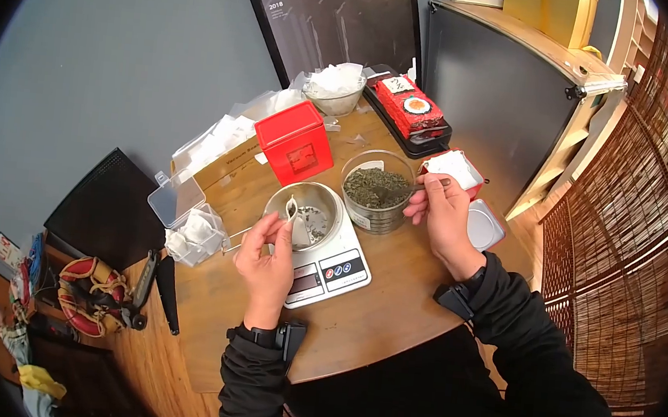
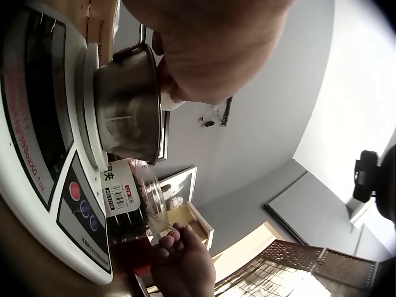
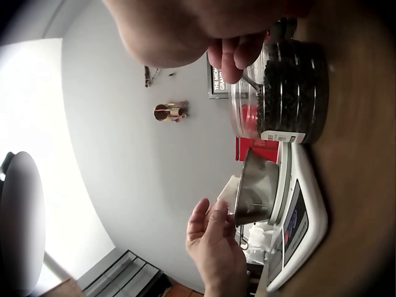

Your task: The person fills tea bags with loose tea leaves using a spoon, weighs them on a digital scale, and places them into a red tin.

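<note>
In the head view my left hand [image 1: 265, 270] pinches a small white tea bag [image 1: 301, 233], its mouth parted, over a steel bowl [image 1: 331, 205]. Loose dark bits lie on the bowl's bottom. Under the bowl is a white kitchen scale [image 1: 352, 284]. My right hand [image 1: 445, 219] grips the handle of a spoon [image 1: 411, 189], whose far end reaches into a clear jar [image 1: 385, 223] of dried green leaves. From the right wrist, the spoon [image 3: 252, 83] slants down to the leaves, and the tea bag [image 3: 229, 190] is at the bowl's rim.
Left of the bowl stands a clear plastic box [image 1: 196, 239] of white bags. A red tin [image 1: 298, 145] stands behind the bowl. Farther back are a glass bowl [image 1: 336, 106] of white bags and a red packet [image 1: 412, 107]. Right of the jar lies a lid [image 1: 483, 225].
</note>
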Motion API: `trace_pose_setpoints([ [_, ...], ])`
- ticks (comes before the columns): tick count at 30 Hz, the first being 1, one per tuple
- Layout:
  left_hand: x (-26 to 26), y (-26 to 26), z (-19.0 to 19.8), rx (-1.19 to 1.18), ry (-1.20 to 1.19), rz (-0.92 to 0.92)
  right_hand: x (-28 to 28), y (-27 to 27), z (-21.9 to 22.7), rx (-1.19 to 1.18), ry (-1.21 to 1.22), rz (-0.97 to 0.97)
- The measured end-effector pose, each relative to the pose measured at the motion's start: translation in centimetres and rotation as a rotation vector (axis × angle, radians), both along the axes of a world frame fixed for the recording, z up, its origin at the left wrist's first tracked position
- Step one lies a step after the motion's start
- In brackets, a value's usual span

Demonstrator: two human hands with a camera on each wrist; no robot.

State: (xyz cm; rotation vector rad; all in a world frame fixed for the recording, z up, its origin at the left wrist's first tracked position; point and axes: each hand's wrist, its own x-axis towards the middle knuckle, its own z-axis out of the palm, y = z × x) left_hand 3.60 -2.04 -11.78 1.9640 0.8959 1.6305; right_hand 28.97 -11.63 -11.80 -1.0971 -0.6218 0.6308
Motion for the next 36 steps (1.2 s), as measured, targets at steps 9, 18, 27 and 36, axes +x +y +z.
trace_pose_setpoints([
  [9,0.0,0.0,0.3,0.046,-0.009,0.055,0.6,-0.4,0.2,0.075,0.249,-0.03],
  [18,0.5,-0.3,1.2,0.298,0.18,0.053,0.5,-0.4,0.3,0.089,0.343,0.023],
  [27,0.2,-0.2,0.8,0.218,0.174,0.045,-1.5,-1.5,1.9,0.14,0.384,0.088],
  [36,0.2,-0.3,0.6,0.188,0.171,0.027,-5.5,-1.4,1.6,0.111,0.405,0.195],
])
